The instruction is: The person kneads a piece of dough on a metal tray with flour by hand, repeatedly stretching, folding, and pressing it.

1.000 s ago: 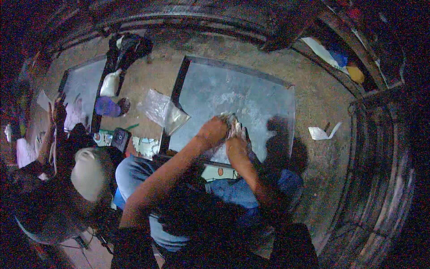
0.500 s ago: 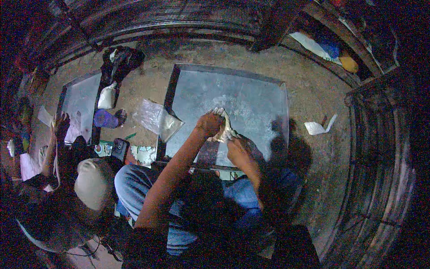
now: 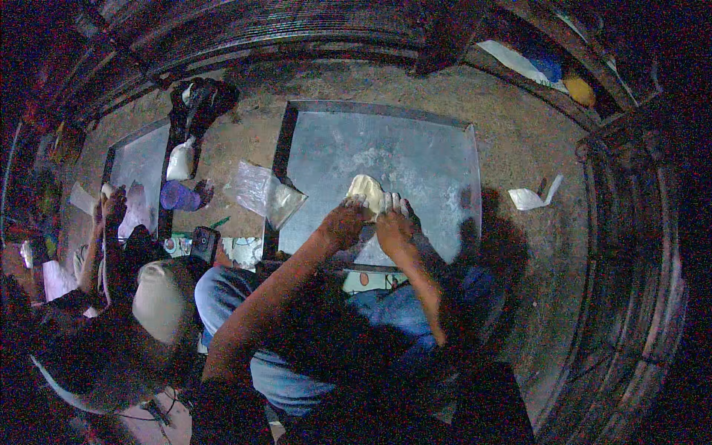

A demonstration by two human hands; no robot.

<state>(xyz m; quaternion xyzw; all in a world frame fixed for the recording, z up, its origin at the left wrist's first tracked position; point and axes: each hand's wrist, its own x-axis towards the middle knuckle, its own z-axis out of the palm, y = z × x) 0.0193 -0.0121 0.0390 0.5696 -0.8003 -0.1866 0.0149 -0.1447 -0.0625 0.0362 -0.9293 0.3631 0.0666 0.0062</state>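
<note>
A pale lump of dough lies on a large shallow metal tray dusted with flour. My left hand is closed on its near left side, the floury fingers bent over it. At the dough's right edge my right hand grips with whitened fingertips pointing away from me. Both hands sit close together, their palms down. The near part of the dough is hidden under them.
A clear plastic bag with white powder overlaps the tray's left rim. Further left are a purple cup, a white bag and a phone. Another person's hands work over a second tray. White scrap lies right.
Both hands have come down side by side, and the dough, earlier pulled up and folded between them, now lies flatter beyond the fingers. The view has shifted slightly.
</note>
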